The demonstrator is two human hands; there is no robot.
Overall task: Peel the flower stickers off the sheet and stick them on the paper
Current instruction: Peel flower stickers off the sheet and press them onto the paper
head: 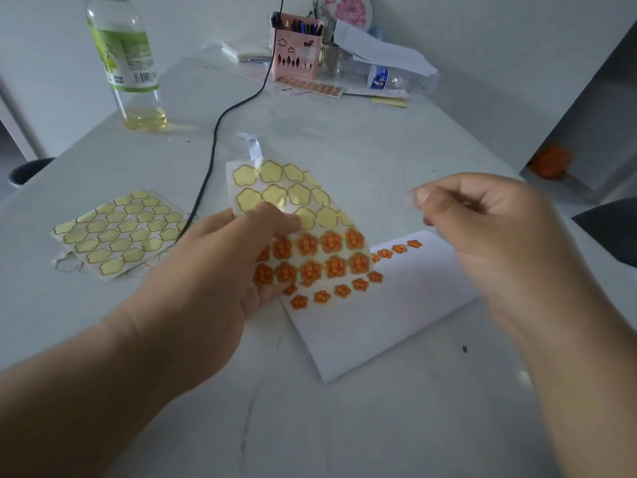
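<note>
My left hand [220, 270] holds up a sticker sheet [303, 215] by its lower left part, thumb across the middle. The sheet's upper rows are empty yellow flower outlines, and two lower rows still carry orange flower stickers [332, 243]. Under and right of it lies a white paper [386, 319] with two slanted rows of orange flowers [341, 290] stuck on it. My right hand [482, 232] hovers to the right of the sheet, blurred, thumb and forefinger pinched together. No sticker shows between them.
An emptied sticker sheet [120, 232] lies at the left. A black cable [213, 139] runs across the table past a bottle with yellow liquid [127, 63]. At the back stand a pink pen holder [296, 50], another sticker sheet [310, 86], papers and a plastic bottle [379, 75].
</note>
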